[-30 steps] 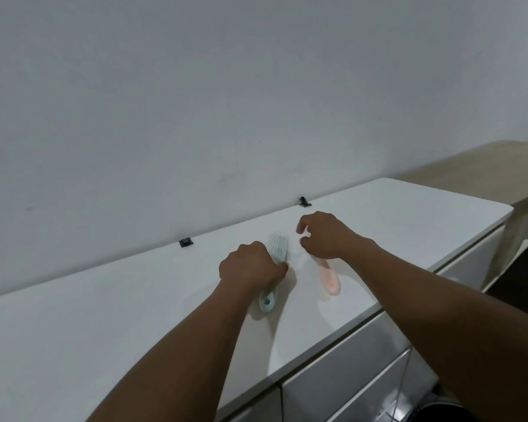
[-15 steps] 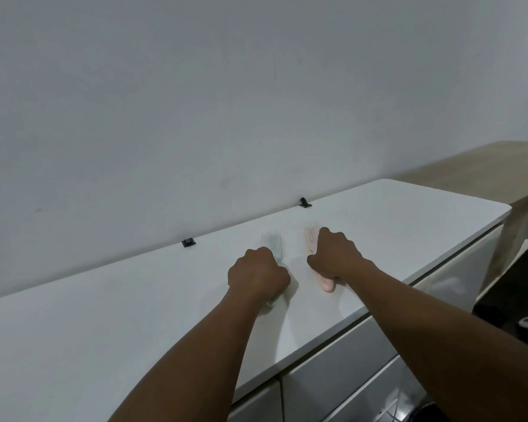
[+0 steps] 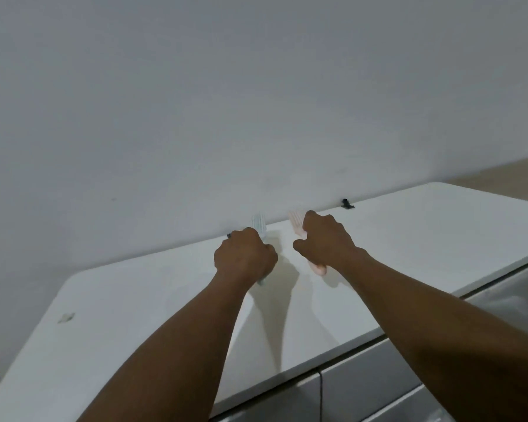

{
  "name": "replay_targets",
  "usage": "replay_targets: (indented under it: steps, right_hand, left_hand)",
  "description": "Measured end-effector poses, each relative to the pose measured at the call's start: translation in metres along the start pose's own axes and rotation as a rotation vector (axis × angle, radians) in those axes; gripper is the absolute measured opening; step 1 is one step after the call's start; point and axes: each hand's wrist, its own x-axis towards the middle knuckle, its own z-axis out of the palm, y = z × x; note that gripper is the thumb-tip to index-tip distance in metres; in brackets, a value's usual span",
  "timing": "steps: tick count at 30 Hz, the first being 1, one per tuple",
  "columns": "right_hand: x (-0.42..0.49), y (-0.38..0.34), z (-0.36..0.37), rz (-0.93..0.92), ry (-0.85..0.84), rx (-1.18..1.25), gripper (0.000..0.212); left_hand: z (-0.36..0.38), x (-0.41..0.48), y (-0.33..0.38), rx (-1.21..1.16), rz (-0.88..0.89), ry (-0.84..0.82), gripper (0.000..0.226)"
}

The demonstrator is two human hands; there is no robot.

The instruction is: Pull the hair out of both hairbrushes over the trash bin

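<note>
My left hand (image 3: pixel 245 257) is closed around the handle of a pale blue-green hairbrush (image 3: pixel 259 224), whose bristled head sticks up past my knuckles. To its right, my right hand (image 3: pixel 325 239) grips a pale pink hairbrush (image 3: pixel 296 221); the pink handle end (image 3: pixel 319 269) shows below my wrist. Both brushes are held just above the white cabinet top (image 3: pixel 409 254). No hair is discernible in the bristles at this size. The trash bin is out of view.
The white cabinet stands against a plain grey-white wall. Two small black clips (image 3: pixel 346 204) sit at its back edge. A small pale scrap (image 3: pixel 66 317) lies at the left. Grey drawer fronts (image 3: pixel 369 388) run below the front edge. A wooden surface (image 3: pixel 500 172) lies at far right.
Both hands closed on the brush handles and raised the brushes off the cabinet top. The view shifted, so the hands appear higher and more to the left on the cabinet.
</note>
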Motion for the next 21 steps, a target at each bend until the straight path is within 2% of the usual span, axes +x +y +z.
replay_targets:
  steps: [8,12,17,21]
  right_hand:
    - [-0.018,-0.022,0.035,-0.023,-0.076,-0.024,0.032]
    - [-0.026,-0.019,0.045,-0.006,-0.081,-0.007,0.029]
    - [-0.022,-0.018,0.044,-0.008,-0.126,0.003,0.038]
    - [-0.017,-0.02,0.031,-0.016,-0.106,-0.054,0.039]
  left_hand:
    - [0.014,-0.012,-0.036,-0.018,-0.075,-0.072,0.017]
    - [0.028,-0.016,-0.04,-0.023,-0.088,-0.085,0.026]
    - [0.031,-0.009,-0.041,-0.023,-0.075,-0.121,0.034]
    - [0.026,-0.005,-0.043,-0.006,-0.09,-0.167,0.063]
